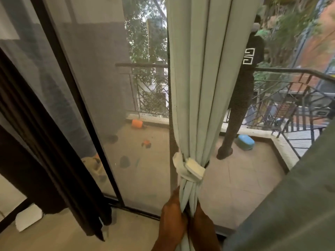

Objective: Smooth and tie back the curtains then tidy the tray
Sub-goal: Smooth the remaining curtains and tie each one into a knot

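A pale green curtain (201, 73) hangs in the middle of the head view, gathered into folds. A cream tieback (188, 168) is knotted round it low down. Below the knot both hands clasp the bunched fabric. My left hand (172, 214) grips it from the left. My right hand (199, 220) grips it from the right, fingers partly hidden behind the cloth. No tray is in view.
A dark brown curtain (41, 160) hangs at the left beside the sliding screen door frame (87, 124). Outside, a person in black (244, 84) stands on the balcony by the railing (293, 91). A grey-green surface (293, 205) fills the lower right.
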